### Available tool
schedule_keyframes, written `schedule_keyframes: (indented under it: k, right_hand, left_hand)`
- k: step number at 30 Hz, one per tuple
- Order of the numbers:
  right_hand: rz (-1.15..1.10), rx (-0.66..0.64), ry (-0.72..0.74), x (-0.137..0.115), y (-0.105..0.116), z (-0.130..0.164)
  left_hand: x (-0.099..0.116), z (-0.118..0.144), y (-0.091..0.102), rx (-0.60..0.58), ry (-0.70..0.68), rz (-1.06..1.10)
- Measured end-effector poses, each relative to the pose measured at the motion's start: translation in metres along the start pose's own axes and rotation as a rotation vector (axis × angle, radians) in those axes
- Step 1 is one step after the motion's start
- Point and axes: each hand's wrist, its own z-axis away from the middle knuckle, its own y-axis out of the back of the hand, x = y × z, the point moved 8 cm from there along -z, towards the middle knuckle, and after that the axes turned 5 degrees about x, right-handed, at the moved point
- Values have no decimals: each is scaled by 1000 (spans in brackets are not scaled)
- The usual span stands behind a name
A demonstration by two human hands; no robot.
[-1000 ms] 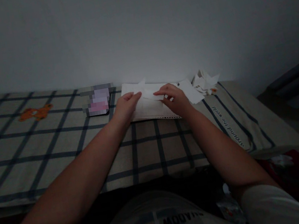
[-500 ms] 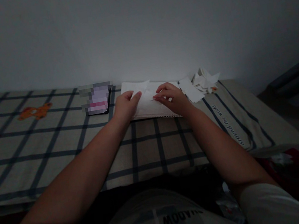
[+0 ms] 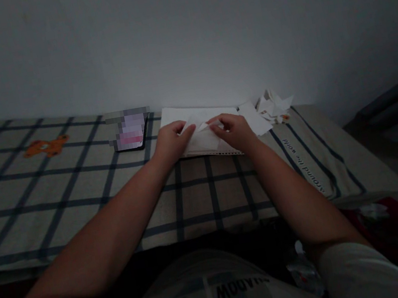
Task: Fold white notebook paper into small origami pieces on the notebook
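My left hand pinches the left side of a piece of folded white paper between thumb and fingers. At its right side my right hand is closed on the same paper with its fingertips. The paper is held just above a white pad with a row of holes along its near edge. In the dim light the paper's exact folds are hard to make out.
A phone with a blurred screen lies to the left on the checked cloth. Right of the pad are a loose white sheet and crumpled or folded paper. A wall rises behind.
My right hand has moved slightly and its fingers have closed on the paper. A pointed paper corner that stood up at the back has come down toward my hands.
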Motion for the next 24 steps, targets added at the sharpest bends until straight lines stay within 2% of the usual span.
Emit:
schedule_keyframes:
  k: [11, 24]
  right_hand:
    - [58, 95, 41, -5, 6, 0]
    - [53, 114, 25, -4, 8, 1]
  left_hand:
    - [2, 4, -5, -39, 29, 72]
    - [-7, 2, -14, -64, 53, 132]
